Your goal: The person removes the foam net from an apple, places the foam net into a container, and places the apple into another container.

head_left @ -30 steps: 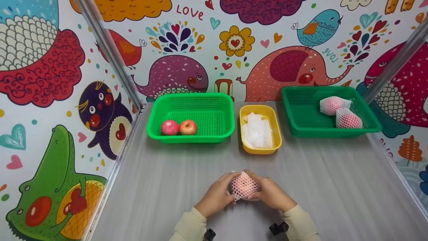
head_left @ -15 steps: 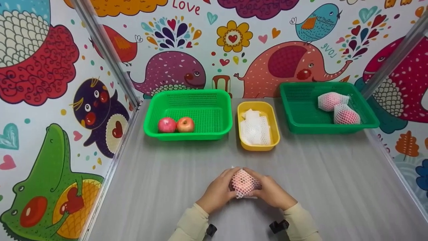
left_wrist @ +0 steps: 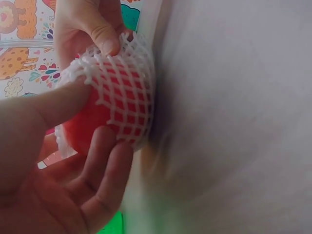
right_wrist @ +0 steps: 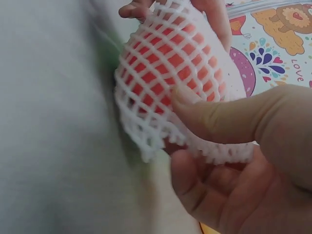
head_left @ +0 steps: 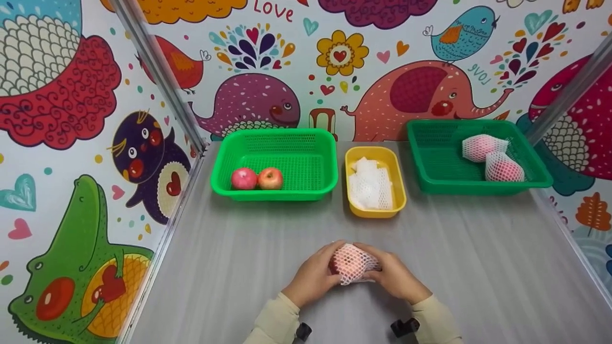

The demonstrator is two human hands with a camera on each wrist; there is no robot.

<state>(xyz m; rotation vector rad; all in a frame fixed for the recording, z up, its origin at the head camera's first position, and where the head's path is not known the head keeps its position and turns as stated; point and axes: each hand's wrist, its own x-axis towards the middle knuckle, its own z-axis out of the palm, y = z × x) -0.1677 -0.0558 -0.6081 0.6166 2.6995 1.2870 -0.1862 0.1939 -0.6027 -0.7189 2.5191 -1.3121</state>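
A red apple [head_left: 345, 260] in a white foam net [right_wrist: 168, 58] is held between both hands, low over the front middle of the table. My left hand [head_left: 313, 276] grips it from the left. In the left wrist view its thumb lies on the net's edge, and fingertips touch the lower side, where some bare red skin [left_wrist: 80, 129] shows. From the right, my right hand [head_left: 398, 276] pinches the loose end of the net, thumb [right_wrist: 214, 114] on the outside and fingers below. Part of the apple is hidden by the hands.
Two bare apples [head_left: 257, 178] lie in a bright green basket [head_left: 275, 195] at back left. A yellow tub [head_left: 376, 213] with several foam nets [head_left: 370, 186] stands mid-back. The dark green basket [head_left: 483, 187] at back right holds two netted apples [head_left: 492, 157]. Patterned walls enclose the table [head_left: 229, 267].
Both hands have turned the netted apple slightly, so the loose net end shows more on the right. The head view has shifted a little. Baskets and tub stay in place.
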